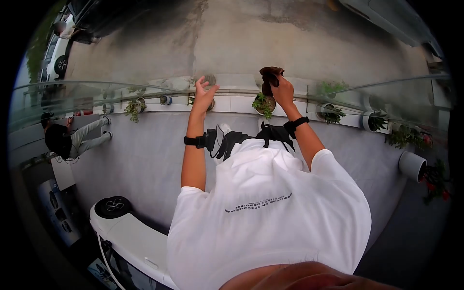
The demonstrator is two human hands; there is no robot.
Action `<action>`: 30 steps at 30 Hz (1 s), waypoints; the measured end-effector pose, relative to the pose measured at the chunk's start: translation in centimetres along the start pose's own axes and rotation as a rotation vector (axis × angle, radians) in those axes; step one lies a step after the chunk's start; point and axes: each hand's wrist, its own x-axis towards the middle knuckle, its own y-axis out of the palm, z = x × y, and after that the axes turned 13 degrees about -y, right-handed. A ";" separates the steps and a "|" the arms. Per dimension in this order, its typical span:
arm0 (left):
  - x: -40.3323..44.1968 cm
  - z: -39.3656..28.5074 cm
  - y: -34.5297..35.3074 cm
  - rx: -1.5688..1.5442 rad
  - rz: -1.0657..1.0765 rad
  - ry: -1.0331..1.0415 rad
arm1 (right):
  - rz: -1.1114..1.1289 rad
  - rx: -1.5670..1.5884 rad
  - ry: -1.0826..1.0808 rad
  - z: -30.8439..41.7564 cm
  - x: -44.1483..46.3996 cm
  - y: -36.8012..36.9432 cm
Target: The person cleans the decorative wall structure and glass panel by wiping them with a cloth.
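My right hand (282, 91) grips a dark brown cloth (270, 75), bunched up and raised against or just before the glass pane (232, 88); I cannot tell whether it touches. Below the cloth, a round pot with a leafy green plant (263, 105) stands on the white ledge. My left hand (203, 95) is held out near the same glass with its fingers apart and nothing in them. Behind that hand, a small pot (211, 104) is partly hidden. Both wrists wear black straps with devices.
More potted plants (136, 107) line the white ledge (237, 104), several of them to the right. A large white pot (412, 166) lies tilted at far right. Another person (65, 137) is at the left. A white car (130, 237) stands behind me at lower left.
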 end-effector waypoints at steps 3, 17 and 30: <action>-0.1 3.4 2.3 0.162 0.261 -0.003 | -0.072 0.092 0.225 -2.6 -1.8 -1.8; -3.7 -1.4 7.4 0.295 0.823 0.268 | -0.628 0.923 0.608 0.9 2.3 -12.7; 9.7 1.8 -7.1 -0.133 0.208 0.327 | 0.071 1.002 0.581 21.1 9.9 8.6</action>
